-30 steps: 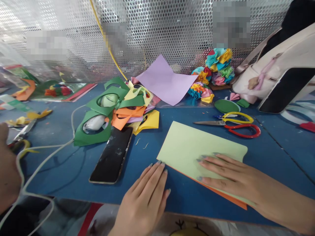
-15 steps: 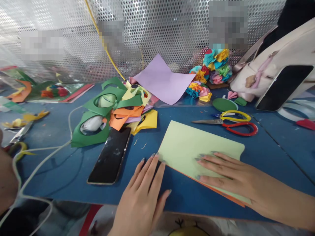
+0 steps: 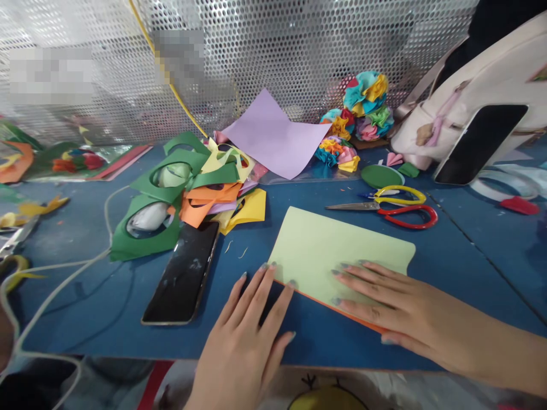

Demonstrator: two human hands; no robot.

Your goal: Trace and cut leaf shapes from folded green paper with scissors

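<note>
A pale green sheet of paper lies flat on the blue table, its far right corner curling slightly. Along the near edge shows an orange sheet underneath. My left hand rests at the near left corner, fingers spread, fingertips touching the paper's edge. Flat on the green sheet, toward its right, lies my right hand with fingers stretched out and thumb by the near edge. Neither hand grips anything. Scissors with one yellow and one red handle loop lie just beyond the paper.
A dark phone lies left of my left hand. Cut paper scraps are heaped behind it. A purple sheet and paper flower balls stand against the perforated metal panel. Another phone leans on a pale bag. White cable crosses the left side.
My right hand has slid a little left over the paper, and its thumb now shows at the near edge. Less of the orange sheet sticks out on the right. The view has shifted slightly.
</note>
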